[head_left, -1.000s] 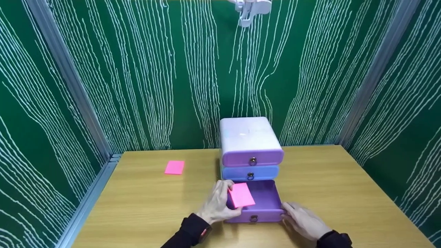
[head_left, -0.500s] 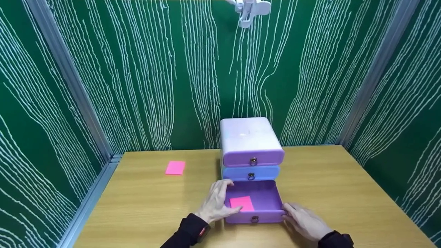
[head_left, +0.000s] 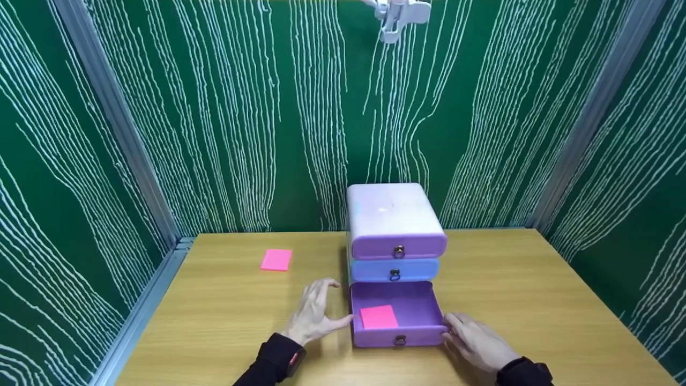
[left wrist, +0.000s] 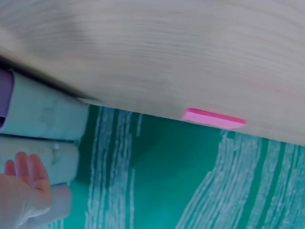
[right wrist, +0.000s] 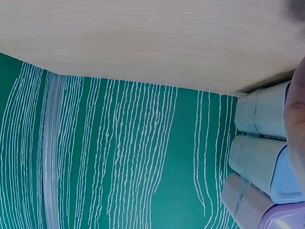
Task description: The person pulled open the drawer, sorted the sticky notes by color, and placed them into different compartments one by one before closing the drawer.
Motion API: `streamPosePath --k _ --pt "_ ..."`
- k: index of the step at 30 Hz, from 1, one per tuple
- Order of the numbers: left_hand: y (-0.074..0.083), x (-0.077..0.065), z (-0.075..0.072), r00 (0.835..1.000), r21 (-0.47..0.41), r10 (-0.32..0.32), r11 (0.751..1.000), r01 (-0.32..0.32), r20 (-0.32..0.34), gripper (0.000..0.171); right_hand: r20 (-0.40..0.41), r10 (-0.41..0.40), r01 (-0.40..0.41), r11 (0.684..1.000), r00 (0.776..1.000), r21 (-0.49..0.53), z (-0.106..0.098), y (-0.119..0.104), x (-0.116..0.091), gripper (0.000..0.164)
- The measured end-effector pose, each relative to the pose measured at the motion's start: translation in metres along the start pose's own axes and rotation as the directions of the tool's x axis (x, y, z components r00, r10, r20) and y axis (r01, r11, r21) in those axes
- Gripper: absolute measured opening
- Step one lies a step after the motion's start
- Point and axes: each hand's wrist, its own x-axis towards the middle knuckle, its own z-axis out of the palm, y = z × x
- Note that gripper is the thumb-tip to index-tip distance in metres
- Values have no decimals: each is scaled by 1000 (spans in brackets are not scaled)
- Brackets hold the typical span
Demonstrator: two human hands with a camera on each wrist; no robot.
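Observation:
A small desktop drawer unit (head_left: pixel 394 209) has its purple bottom drawer (head_left: pixel 423 336) pulled out. Inside, at the front left, lies a pink sticky note pad (head_left: pixel 379 317). My left hand (head_left: pixel 312 315) is just left of that drawer, thumb and fingers spread with nothing between them; the thumb tip is close to the drawer's side. My right hand (head_left: pixel 478 343) holds the drawer's front right corner with its fingertips. On the table's left part lies another pink sticky note pad (head_left: pixel 276 260), seen too in the left wrist view as a pink pad (left wrist: pixel 214 118).
The unit's blue middle drawer (head_left: pixel 418 269) and purple top drawer (head_left: pixel 375 247) are closed. A wooden table (head_left: pixel 225 321) carries everything. Green walls (head_left: pixel 316 214) with white lines enclose its back and sides. A white clamp-like fixture (head_left: pixel 395 19) hangs at the top.
The pink pad that my left hand held has dropped into the bottom drawer. That hand has then moved left, off the drawer. My right hand has stayed at the drawer's corner.

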Motion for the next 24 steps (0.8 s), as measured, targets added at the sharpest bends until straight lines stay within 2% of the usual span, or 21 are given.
streamPosePath --k 5,9,14,20,24 --pt "-16 -9 -11 998 11 -55 998 55 -18 72 -24 -16 16 1000 1000 -4 2 4 5 24" --pt "-28 -17 -22 993 11 -118 993 118 -5 72 -35 -22 21 1000 999 -23 3 7 10 25" --pt "-41 -28 -30 982 30 -186 982 185 27 71 1 21 -21 999 1000 -24 2 9 11 21" --pt "-58 -37 -37 970 73 -243 968 241 19 71 54 72 -71 997 996 -23 1 8 13 18" --pt "-76 -41 -42 956 111 -292 951 289 12 71 39 54 -53 998 998 -32 5 6 14 20"
